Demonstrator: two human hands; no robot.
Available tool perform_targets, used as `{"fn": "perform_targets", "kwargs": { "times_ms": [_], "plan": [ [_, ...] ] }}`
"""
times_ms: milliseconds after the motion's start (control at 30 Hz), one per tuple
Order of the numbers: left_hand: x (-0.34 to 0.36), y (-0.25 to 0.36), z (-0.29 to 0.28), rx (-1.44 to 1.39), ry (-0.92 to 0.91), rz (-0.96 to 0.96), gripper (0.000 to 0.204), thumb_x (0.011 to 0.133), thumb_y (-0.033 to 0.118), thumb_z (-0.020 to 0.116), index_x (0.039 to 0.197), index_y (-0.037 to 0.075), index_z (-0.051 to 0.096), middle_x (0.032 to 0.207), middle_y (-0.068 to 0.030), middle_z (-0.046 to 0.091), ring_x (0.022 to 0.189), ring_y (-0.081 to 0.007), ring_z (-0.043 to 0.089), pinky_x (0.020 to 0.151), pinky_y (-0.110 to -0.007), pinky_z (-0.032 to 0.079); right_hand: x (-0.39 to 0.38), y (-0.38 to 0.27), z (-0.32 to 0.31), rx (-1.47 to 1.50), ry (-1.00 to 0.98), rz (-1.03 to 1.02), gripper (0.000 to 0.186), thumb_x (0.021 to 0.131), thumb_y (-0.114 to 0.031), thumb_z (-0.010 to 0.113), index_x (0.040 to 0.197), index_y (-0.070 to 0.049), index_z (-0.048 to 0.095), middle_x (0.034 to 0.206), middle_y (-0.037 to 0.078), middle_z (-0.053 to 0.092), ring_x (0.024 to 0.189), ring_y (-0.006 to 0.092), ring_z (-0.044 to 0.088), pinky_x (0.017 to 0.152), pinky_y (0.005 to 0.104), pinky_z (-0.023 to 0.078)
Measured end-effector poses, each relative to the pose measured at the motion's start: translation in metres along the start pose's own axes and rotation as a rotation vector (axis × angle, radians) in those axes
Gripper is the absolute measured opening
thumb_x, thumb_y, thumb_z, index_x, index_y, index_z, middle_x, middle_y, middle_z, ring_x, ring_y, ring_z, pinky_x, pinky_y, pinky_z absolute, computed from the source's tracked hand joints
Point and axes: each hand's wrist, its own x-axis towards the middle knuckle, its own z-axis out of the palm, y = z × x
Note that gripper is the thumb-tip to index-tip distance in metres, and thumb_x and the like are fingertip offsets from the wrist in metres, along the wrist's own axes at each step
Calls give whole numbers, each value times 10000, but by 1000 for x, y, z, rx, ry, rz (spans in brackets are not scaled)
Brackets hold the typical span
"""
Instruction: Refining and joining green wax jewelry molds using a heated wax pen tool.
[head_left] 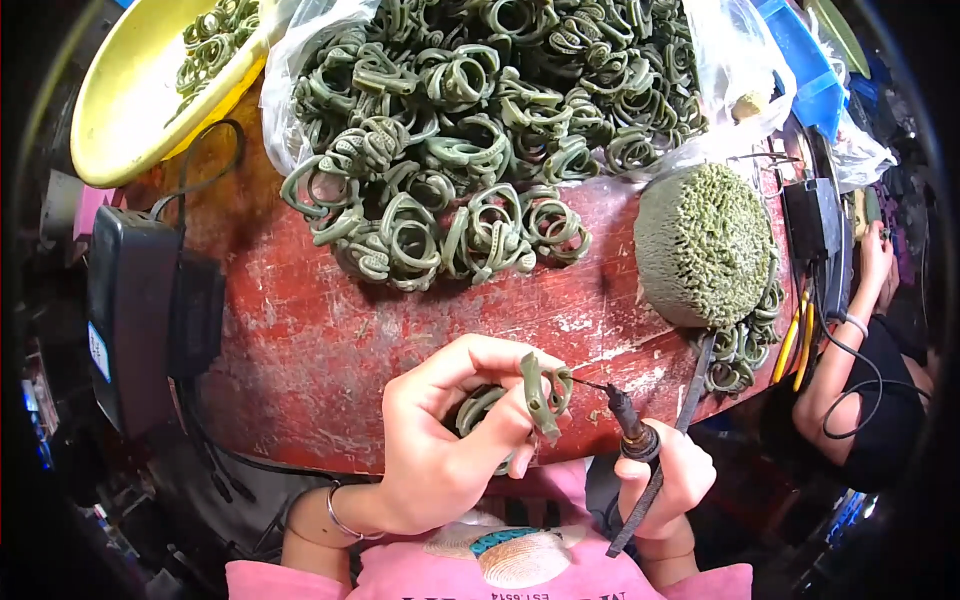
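Pinched between the thumb and fingers of my left hand is a green, wax-like ring, tilted on edge. More green rings sit partly hidden in the same palm. My right hand is wrapped round a pen-like tool with a dark wrapped neck and a thin metal tip. That tip reaches the ring's right side; whether it touches is too fine to tell. A dark flat strip slants down past my right hand from beside a rough, round green block.
A large heap of green rings spills from a clear plastic bag onto the red worn table. Around it are a yellow bowl, black box, blue tray, cables, and yellow-handled tool. Another person's arm is at right.
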Motion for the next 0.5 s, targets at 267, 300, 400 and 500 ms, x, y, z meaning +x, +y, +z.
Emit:
{"fn": "perform_targets", "kwargs": {
  "times_ms": [267,300,400,500],
  "plan": [
    [0,-3,-1,-7,5,3,152,826,40,521,949,-49,523,736,-56,556,529,-51,481,458,-180,389,1,0,0,-21,-11,2,398,686,-349,687,810,6,558,533,34,506,393,180,486,380,270,392],
    [1,-2,0,-7,4,3,152,826,40,521,949,-49,523,736,-56,556,529,-51,481,458,-180,389,1,0,0,-22,-10,3,398,686,-349,687,810,6,558,533,34,506,393,180,486,380,270,392],
    [1,-1,1,5,2,-4,153,826,39,521,951,-51,521,738,-58,555,532,-52,483,459,-180,391,1,0,0,-14,6,19,398,676,-353,693,808,-2,560,536,34,511,392,183,489,380,273,395],
    [0,0,0,2,3,-6,156,827,38,520,954,-52,519,741,-59,554,533,-54,485,459,-181,391,0,0,0,-28,0,24,399,662,-357,701,807,-13,563,540,36,519,393,187,495,381,278,401]
  ]
}}
